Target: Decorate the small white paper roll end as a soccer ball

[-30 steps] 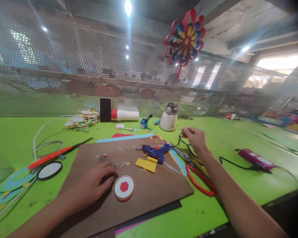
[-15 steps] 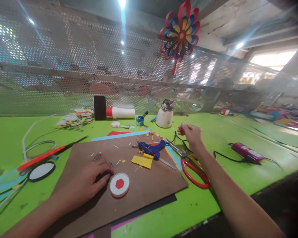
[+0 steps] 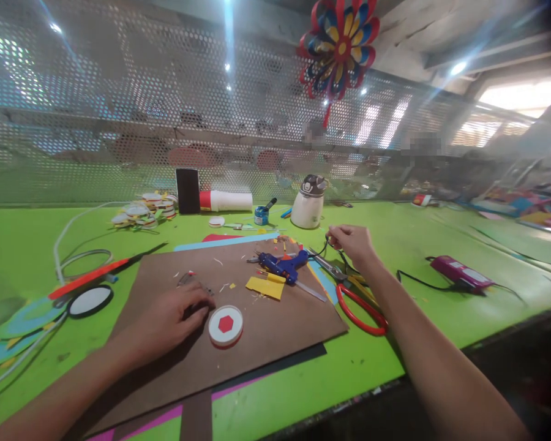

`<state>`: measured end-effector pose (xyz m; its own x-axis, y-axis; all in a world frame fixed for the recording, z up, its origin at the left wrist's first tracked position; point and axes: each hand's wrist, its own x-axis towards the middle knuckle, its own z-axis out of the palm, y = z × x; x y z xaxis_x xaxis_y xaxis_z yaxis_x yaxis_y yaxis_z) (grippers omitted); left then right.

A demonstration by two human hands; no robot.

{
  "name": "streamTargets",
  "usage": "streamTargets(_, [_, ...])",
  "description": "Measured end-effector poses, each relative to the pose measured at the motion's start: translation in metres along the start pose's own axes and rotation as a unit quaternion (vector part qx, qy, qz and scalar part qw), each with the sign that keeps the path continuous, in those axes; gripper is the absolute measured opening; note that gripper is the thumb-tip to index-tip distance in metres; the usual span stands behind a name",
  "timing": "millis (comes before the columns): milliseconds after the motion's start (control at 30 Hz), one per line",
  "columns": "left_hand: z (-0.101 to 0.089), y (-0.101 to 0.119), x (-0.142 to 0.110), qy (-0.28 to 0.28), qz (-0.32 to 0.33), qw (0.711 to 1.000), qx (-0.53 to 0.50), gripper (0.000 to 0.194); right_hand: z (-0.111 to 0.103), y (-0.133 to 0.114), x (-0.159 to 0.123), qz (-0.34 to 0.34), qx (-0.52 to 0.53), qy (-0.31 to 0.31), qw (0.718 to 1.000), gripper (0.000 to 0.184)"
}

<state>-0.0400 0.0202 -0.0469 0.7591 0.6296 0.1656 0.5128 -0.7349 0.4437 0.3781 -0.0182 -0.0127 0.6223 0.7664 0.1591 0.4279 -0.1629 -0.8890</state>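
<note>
L hand (image 3: 177, 313) rests on brown board (image 3: 280, 337), prob. steadying it, grip can't tell; R hand (image 3: 354, 244), off board's far R corner, pinches black cord (image 3: 324, 247).

Looks fairly bright across the green worktop (image 3: 395, 239), dim behind the perforated screen (image 3: 119, 122) and nearly black below the front edge at lower right. Draws light from overhead lamps (image 3: 458, 68), flaring into bluish streaks, and from a washed-out window (image 3: 528, 98) at upper right. Falls into soft shadow beneath the left hand (image 3: 179, 312) on the brown board (image 3: 275, 331). Turns hazy beyond the screen, blurs toward the right, stretches at the sides, darkens in the top right corner, and breaks into blocky pixels in two patches.
</note>
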Motion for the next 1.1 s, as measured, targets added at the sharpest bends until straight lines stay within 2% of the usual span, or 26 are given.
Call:
streamTargets(200, [0.0,0.001,0.0,0.009,0.003,1.0,0.002,0.036,-0.002,0.0,-0.001,-0.02,0.004,0.032,0.999,0.031])
streamTargets(467, [0.0,-0.002,0.0,0.029,0.025,0.999,-0.005,0.033,-0.02,0.005,0.014,-0.054,0.024,0.157,0.986,0.027])
streamTargets(567, [0.0,0.0,0.0,0.02,0.021,1.0,-0.004,0.034,-0.021,0.007,0.016,-0.069,0.012,0.159,0.985,0.028])
streamTargets(667, [-0.001,0.003,0.0,0.011,0.009,1.0,0.0,0.034,-0.012,0.006,0.01,-0.092,-0.036,0.092,0.991,0.027])
streamTargets(733, [-0.001,0.004,-0.001,0.004,0.0,1.0,-0.003,0.033,-0.001,0.002,0.003,-0.114,-0.093,0.018,0.989,0.027])
streamTargets(800, [0.0,0.003,-0.001,-0.001,-0.003,1.0,-0.012,0.033,0.011,-0.007,-0.004,-0.14,-0.165,-0.062,0.974,0.028])
streamTargets(900, [0.002,0.001,-0.002,0.001,-0.006,1.0,-0.021,0.032,0.031,-0.026,-0.007,-0.18,-0.277,-0.177,0.927,0.028])
streamTargets(1100, [0.003,0.005,-0.001,-0.003,-0.014,0.999,-0.028,0.03,0.068,-0.058,0.01,-0.221,-0.445,-0.364,0.787,0.032])
